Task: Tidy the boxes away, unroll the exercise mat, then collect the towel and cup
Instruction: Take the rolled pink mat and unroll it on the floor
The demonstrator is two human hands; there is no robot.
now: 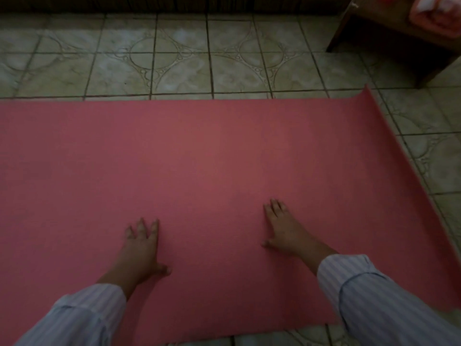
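The pink exercise mat [212, 156] lies unrolled flat across the tiled floor, running off the left edge of view. Its right end curls up slightly at the far corner. My left hand [143, 248] presses flat on the mat near its front edge, fingers spread. My right hand [284, 229] lies flat on the mat too, a little further forward, fingers straight. Both sleeves are striped light blue. A pink and white towel [435, 17] rests on a low wooden table at the top right. No cup or boxes show.
A dark low wooden table [389, 38] stands at the top right, close to the mat's far corner. Patterned grey floor tiles [174, 61] stretch beyond the mat up to a dark wall base. The room is dim.
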